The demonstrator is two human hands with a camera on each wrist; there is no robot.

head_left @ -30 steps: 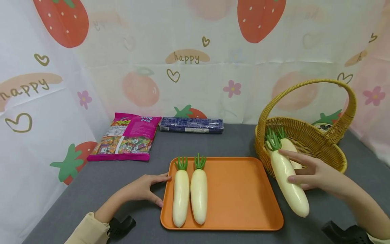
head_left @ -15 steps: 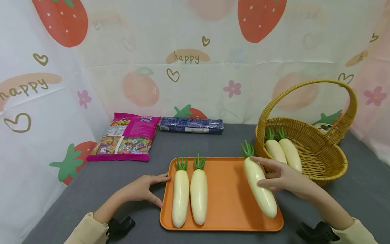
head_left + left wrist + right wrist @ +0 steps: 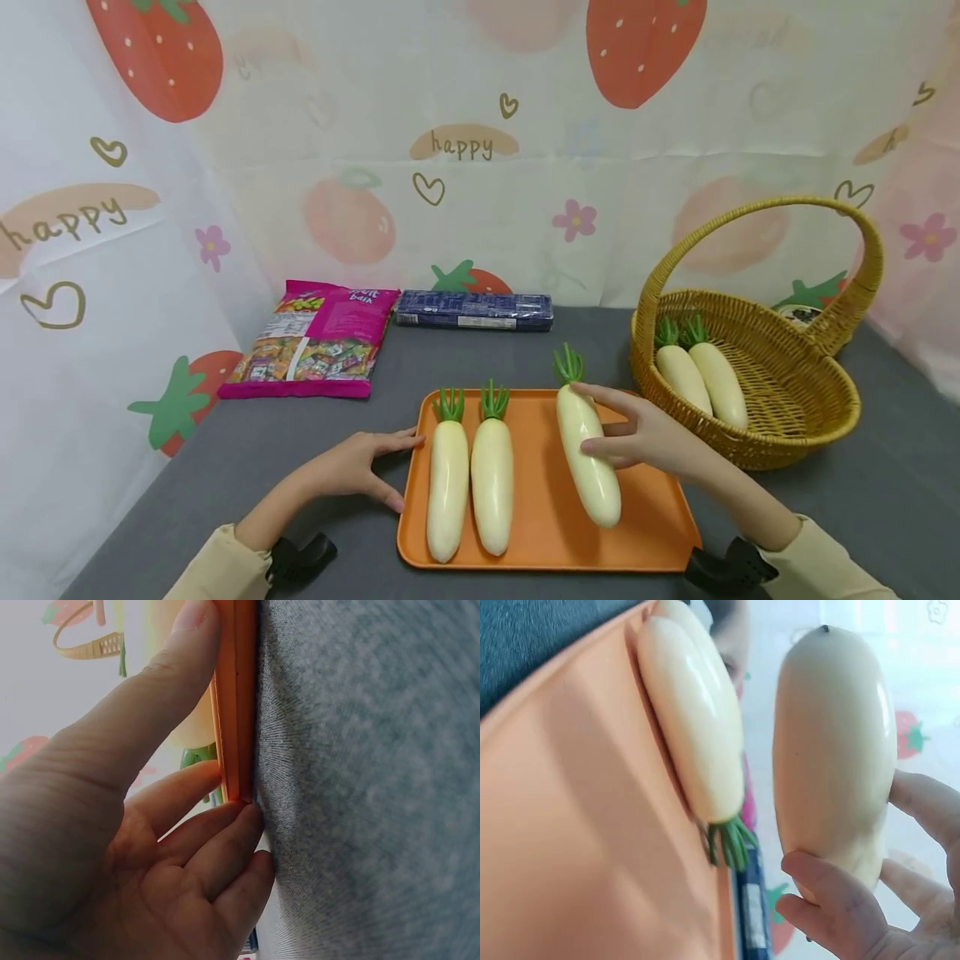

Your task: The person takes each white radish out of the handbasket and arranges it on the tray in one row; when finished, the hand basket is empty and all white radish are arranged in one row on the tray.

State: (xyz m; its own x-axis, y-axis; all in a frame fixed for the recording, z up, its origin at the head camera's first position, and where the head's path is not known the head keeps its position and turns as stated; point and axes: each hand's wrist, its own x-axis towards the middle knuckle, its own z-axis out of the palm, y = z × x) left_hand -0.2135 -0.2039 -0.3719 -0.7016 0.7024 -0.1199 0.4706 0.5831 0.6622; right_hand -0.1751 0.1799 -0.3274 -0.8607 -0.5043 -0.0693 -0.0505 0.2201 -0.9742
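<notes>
Head view: left of the orange tray (image 3: pixel 532 467), the left hand (image 3: pixel 352 467) is touching the rim, fingers spread, gripping nothing. Two white radishes (image 3: pixel 447 492) are lying on the tray — apparently done. Above its right half, the right hand (image 3: pixel 637 429) is pinching a third radish (image 3: pixel 592 479), fingers partly closed. Two basket radishes (image 3: pixel 718 383) are sitting right of the tray — apparently left.

Right of centre, the right hand (image 3: pixel 648 433) grips a daikon (image 3: pixel 594 487), seemingly just above an orange tray (image 3: pixel 536 492). Left of centre, the left hand (image 3: pixel 348 467) touches the tray's edge, beside two daikons (image 3: pixel 492 492) lying there. At the frame's right, a wicker basket (image 3: pixel 772 454) holds two more daikons (image 3: pixel 720 387).
</notes>
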